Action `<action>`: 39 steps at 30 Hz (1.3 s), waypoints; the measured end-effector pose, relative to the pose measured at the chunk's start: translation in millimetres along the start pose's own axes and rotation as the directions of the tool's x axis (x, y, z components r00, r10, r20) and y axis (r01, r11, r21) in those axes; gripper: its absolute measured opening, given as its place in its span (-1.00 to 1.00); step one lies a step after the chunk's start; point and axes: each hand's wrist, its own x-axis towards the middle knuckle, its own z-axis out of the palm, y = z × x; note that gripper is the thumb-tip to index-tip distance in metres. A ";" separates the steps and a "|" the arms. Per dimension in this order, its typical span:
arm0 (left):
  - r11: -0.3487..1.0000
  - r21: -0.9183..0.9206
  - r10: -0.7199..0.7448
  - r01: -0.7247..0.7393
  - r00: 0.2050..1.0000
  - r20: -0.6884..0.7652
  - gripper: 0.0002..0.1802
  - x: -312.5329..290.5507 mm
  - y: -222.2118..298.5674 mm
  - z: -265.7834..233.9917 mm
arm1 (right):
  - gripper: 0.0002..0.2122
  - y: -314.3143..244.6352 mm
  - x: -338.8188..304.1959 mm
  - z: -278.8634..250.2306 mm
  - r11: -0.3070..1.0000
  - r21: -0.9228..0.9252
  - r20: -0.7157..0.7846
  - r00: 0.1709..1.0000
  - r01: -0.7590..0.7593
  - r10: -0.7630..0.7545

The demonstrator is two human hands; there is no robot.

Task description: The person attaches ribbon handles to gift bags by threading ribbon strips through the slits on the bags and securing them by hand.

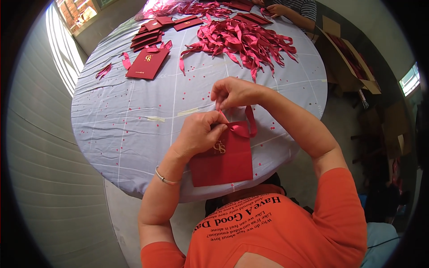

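Observation:
A dark red paper gift bag [223, 167] with gold lettering lies flat at the near edge of the table, in front of my body. Closed over its upper left edge, my left hand [202, 130] pinches the bag and ribbon with thumb and fingers. A pink-red satin ribbon [250, 119] makes a loop and bow-like fold at the bag's top edge. Just beyond, my right hand [234, 92] has its fingertips pinched together on a strand of this ribbon, which runs down to the left hand. The fingertips partly hide the strand's end.
Loose ribbons [241, 40] are heaped at the far middle of the round cloth-covered table [147, 98]. A finished-looking bag [148, 62] and stacked bags [146, 38] lie far left. Across the table is another person's arm [290, 15]. A cardboard box [348, 58] stands at right.

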 end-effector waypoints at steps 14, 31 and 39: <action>0.938 0.168 -0.325 0.303 0.936 0.132 -0.82 0.8 -8.5 -3.7 | -0.86 10.6 -47.5 5.9 0.827 -0.562 -0.578 0.701 0.028 -0.416; 0.937 0.194 -0.313 0.290 0.945 0.097 -0.78 0.4 -8.2 -3.4 | -0.88 12.5 -58.2 4.6 0.897 0.302 -0.831 0.550 0.323 0.082; 0.933 0.136 -0.347 0.333 0.933 0.093 -0.81 -1.3 -8.9 -5.3 | -0.97 -28.2 -90.8 36.5 0.647 0.420 -0.712 0.673 0.636 -0.200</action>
